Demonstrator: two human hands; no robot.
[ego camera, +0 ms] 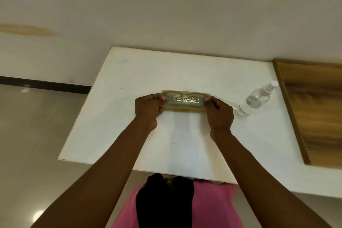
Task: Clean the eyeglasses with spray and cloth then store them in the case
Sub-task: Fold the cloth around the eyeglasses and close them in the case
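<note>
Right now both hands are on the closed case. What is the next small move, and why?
Probably lift the lid open. The case lies shut on the white table, the left hand and right hand gripping its two ends, dark frames showing faintly through the lid. The spray bottle stands untouched to its right, and no cloth is visible.

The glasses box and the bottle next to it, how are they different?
The case is yellowish and see-through with gold writing; the spray bottle is clear glass with a white cap. The case is flat and long; the bottle is round and stands up. The left hand and right hand hold the case's ends; nothing touches the bottle. Both sit on the white table.
</note>
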